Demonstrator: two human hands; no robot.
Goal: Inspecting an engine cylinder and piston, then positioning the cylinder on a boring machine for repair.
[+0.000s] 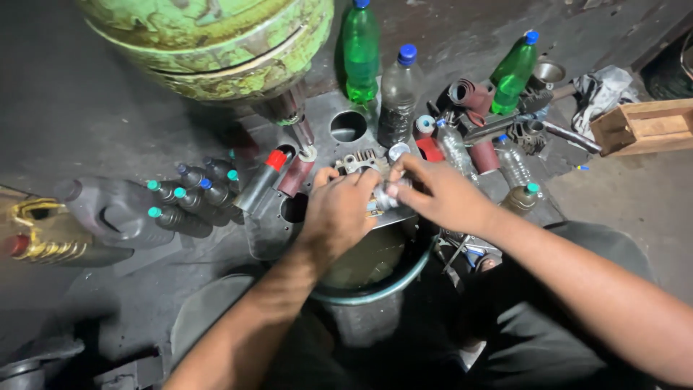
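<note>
Over a round metal bucket [404, 278], the left hand [338, 215] and right hand [442, 193] meet, fingers curled around a small metal part [380, 200], possibly a valve, held between them. Just beyond the knuckles lies a finned metal block [359, 162] on a grey plate [328, 148] with round holes. Green bottles [360, 52] stand behind; dark bottles [184, 217] lie left.
</note>
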